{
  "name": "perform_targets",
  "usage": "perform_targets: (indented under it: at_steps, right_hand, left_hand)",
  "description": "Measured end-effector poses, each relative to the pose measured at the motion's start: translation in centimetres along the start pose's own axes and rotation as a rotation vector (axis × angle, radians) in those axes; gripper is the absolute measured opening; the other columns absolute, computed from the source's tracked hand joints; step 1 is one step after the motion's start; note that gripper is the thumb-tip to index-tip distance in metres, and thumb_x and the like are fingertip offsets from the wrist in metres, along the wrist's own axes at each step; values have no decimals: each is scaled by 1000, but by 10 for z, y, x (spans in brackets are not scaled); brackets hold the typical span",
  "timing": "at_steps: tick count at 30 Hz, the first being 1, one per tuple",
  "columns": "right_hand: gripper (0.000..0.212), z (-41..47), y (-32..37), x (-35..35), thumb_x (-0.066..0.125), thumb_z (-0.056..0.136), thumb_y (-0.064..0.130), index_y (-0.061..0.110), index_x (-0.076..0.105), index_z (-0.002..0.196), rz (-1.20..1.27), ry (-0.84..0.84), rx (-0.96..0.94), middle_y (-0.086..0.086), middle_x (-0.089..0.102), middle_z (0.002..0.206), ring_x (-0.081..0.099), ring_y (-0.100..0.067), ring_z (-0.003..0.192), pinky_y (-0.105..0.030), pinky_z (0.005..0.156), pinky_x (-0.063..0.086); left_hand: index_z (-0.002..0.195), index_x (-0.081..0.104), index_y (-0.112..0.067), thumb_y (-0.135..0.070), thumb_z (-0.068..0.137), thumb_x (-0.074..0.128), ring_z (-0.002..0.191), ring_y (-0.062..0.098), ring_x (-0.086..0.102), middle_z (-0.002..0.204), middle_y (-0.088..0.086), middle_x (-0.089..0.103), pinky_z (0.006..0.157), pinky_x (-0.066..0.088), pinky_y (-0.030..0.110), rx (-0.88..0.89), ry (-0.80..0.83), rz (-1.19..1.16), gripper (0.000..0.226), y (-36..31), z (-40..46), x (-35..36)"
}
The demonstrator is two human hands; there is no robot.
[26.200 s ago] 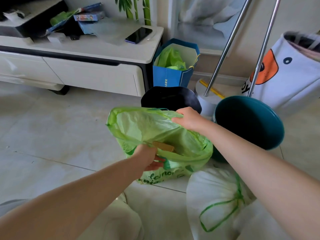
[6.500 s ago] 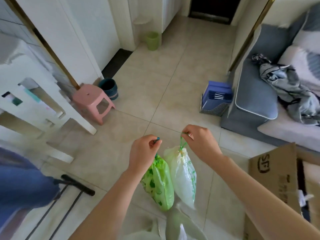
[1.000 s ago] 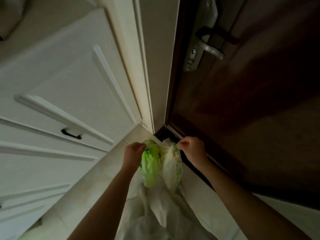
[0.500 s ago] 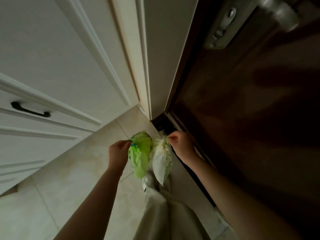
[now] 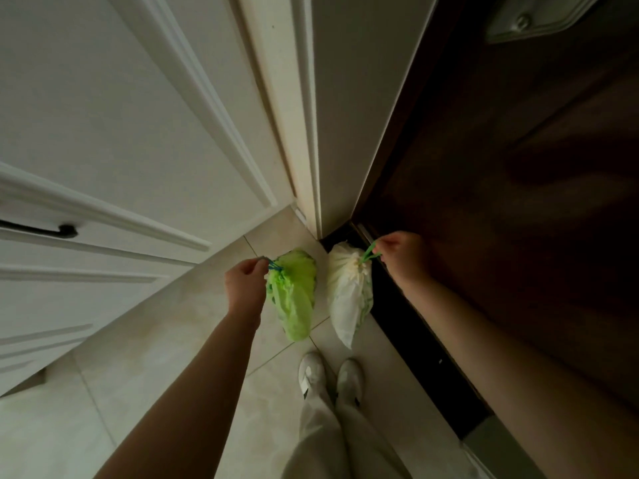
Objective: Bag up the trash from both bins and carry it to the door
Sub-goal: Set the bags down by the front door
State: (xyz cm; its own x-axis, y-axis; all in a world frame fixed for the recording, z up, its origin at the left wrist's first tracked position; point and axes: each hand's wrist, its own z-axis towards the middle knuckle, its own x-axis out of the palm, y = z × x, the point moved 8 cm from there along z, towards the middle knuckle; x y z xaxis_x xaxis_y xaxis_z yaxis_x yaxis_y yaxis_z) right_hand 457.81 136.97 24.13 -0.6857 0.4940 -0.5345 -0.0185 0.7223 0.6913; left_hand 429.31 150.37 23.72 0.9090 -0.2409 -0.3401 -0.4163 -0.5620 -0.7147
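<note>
Two tied bags noted, hanging apart above the tiled floor (image 5: pixel 166 340), just ahead of white shoes (image 5: pixel 313 373). Green bag (image 5: pixel 294 295) suspended below left hand (image 5: pixel 245 285), fingers (image 5: pixel 254 267) pinched together on its blue-green drawstring. White bag (image 5: pixel 349 295) suspended below right hand (image 5: pixel 403 257), fingers closed on its green drawstring loop (image 5: pixel 370 254). White bag positioned against base of dark door (image 5: pixel 518 167); green bag nearer white cabinet (image 5: pixel 103 133). Whether either bag touches floor: undetermined.
</note>
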Motion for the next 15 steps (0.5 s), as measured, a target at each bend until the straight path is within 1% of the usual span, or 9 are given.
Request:
perform_targets:
  at_steps: [1, 3, 6, 7, 9, 11, 13, 15]
  right_hand:
    - [17, 10, -4, 0, 58, 82, 9, 2, 73, 82, 24, -18, 41, -14, 72, 81, 66, -32, 77, -41, 74, 55]
    - [18, 24, -10, 0, 57, 82, 11, 5, 73, 82, 60, -44, 102, -15, 72, 82, 63, -29, 75, -42, 73, 51]
    - [20, 38, -2, 2, 56, 82, 13, 4, 74, 86, 68, -63, 81, -17, 74, 88, 61, -24, 74, -43, 74, 53]
    - [21, 40, 2, 5, 56, 83, 12, 3, 74, 87, 72, -61, 68, -16, 74, 87, 62, -24, 74, -42, 73, 54]
    - [20, 43, 6, 14, 56, 83, 10, 0, 73, 88, 90, -47, 50, -14, 73, 83, 64, -24, 75, -39, 72, 53]
    - [19, 48, 8, 24, 56, 83, 7, -1, 73, 86, 102, -32, 35, -12, 69, 78, 64, -25, 75, -38, 72, 51]
    - [18, 53, 9, 35, 56, 82, 6, 0, 73, 83, 104, -14, 20, -11, 68, 76, 64, -26, 74, -38, 73, 52]
    - [18, 57, 9, 47, 55, 82, 6, 1, 72, 83, 109, 1, 20, -10, 69, 76, 64, -24, 74, -37, 73, 51]
  left_hand:
    - [96, 70, -11, -13, 89, 59, 88, 22, 64, 88, 7, 69, 83, 54, 39, 1, -3, -16, 13, -3, 7, 1]
    - [88, 69, -15, -13, 89, 59, 87, 22, 63, 86, 8, 68, 86, 53, 42, 4, -29, -46, 10, -10, 20, 2]
    - [81, 68, -17, -13, 89, 60, 82, 21, 62, 79, 6, 67, 84, 54, 41, 14, -76, -79, 13, -20, 38, 3]
    - [81, 69, -17, -14, 89, 60, 81, 21, 64, 79, 6, 68, 83, 55, 40, 26, -82, -81, 12, -23, 44, 4]
    - [88, 71, -14, -15, 88, 62, 82, 21, 66, 79, 6, 69, 80, 55, 37, 53, -71, -82, 9, -28, 53, 10]
    - [91, 71, -13, -15, 88, 62, 81, 20, 66, 80, 7, 69, 78, 54, 34, 73, -56, -82, 10, -31, 60, 17]
    - [91, 71, -14, -15, 88, 62, 82, 20, 66, 83, 8, 70, 78, 54, 34, 93, -18, -72, 10, -31, 67, 26]
    - [94, 72, -12, -14, 88, 61, 86, 23, 68, 86, 9, 72, 81, 56, 35, 112, 35, -53, 12, -30, 75, 37]
